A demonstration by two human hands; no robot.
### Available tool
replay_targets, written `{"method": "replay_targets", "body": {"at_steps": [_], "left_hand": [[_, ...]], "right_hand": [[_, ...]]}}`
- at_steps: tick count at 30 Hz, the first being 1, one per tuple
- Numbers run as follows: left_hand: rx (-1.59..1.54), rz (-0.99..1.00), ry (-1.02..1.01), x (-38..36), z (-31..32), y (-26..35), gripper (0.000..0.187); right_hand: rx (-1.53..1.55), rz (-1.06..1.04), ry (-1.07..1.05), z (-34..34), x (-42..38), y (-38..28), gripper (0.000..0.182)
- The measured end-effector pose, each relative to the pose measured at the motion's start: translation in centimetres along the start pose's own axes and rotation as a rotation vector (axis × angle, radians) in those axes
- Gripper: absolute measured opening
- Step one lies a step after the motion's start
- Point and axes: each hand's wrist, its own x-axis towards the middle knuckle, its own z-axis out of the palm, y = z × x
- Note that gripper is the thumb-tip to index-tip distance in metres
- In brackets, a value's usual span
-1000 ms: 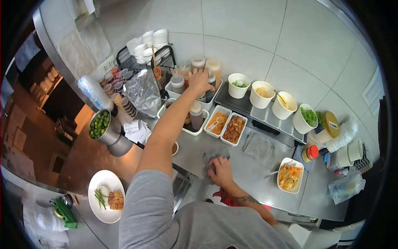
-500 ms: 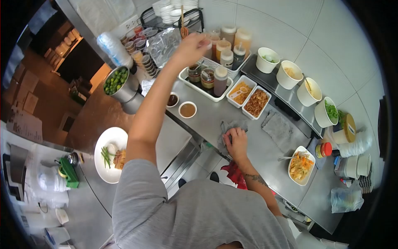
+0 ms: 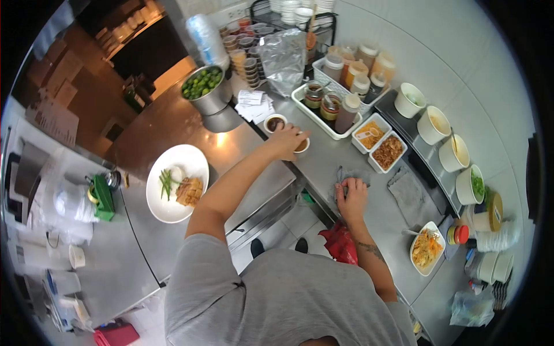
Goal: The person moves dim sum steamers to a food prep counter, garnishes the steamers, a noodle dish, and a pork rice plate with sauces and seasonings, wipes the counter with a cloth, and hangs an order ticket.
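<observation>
My left hand (image 3: 287, 143) reaches over two small white cups on the steel counter, its fingers apart. One cup of dark sauce (image 3: 275, 123) stands just beyond the thumb side. The other, a cup of brown sauce (image 3: 302, 145), is partly covered by the fingers, which are right at its rim. On the counter to the right, my right hand (image 3: 351, 198) is closed over a crumpled grey cloth (image 3: 344, 176). A white plate (image 3: 157, 200) with green beans (image 3: 167, 183), a pale round mound and browned sliced meat (image 3: 189, 191) sits left of my left forearm.
Behind the cups stand a tray of sauce jars (image 3: 333, 128), squeeze bottles (image 3: 359, 86) and two toppings tubs (image 3: 388, 153). A pot of green limes (image 3: 203, 86) is at the back left. White tubs (image 3: 434, 125) line the right shelf; a bowl of food (image 3: 427, 248) holds a fork.
My left hand has come down from beside the squeeze bottles to the sauce cups. My right hand stays on the cloth. The view has shifted, so the counter items appear further right.
</observation>
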Motion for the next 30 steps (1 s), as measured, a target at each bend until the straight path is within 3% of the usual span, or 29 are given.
{"method": "replay_targets", "body": {"at_steps": [5,14,16,18,22,25,28,30], "left_hand": [[-0.031,-0.039,-0.031,-0.1,0.3,0.2,0.065],[-0.224,-0.365,-0.028,-9.2,-2.5,-1.7,0.069],[-0.051,-0.389,-0.126,-10.7,-2.2,-3.7,0.059],[-0.055,-0.477,-0.026,-12.6,-0.6,-5.3,0.061],[-0.107,-0.618,-0.176,-14.2,-2.1,-6.2,0.073],[-0.118,-0.600,-0.003,-16.7,-4.3,-5.1,0.072],[-0.200,-0.656,0.139,-21.1,-4.6,-8.2,0.064],[-0.140,-0.793,0.150,-25.1,-6.7,-9.6,0.051]], "right_hand": [[-0.006,-0.019,-0.007,0.3,-0.1,0.1,0.017],[-0.136,-0.023,-0.040,0.0,-0.1,-0.4,0.020],[-0.138,-0.032,0.014,0.4,-0.2,-0.4,0.026],[-0.142,-0.032,0.046,-0.1,-0.1,-1.0,0.034],[-0.178,-0.032,0.061,0.4,-0.2,-0.5,0.030],[-0.166,-0.017,0.064,1.1,-0.3,-0.1,0.022],[-0.203,0.012,0.087,1.7,-0.5,-0.3,0.016],[-0.230,0.036,0.107,2.0,-0.5,-0.5,0.014]]}}
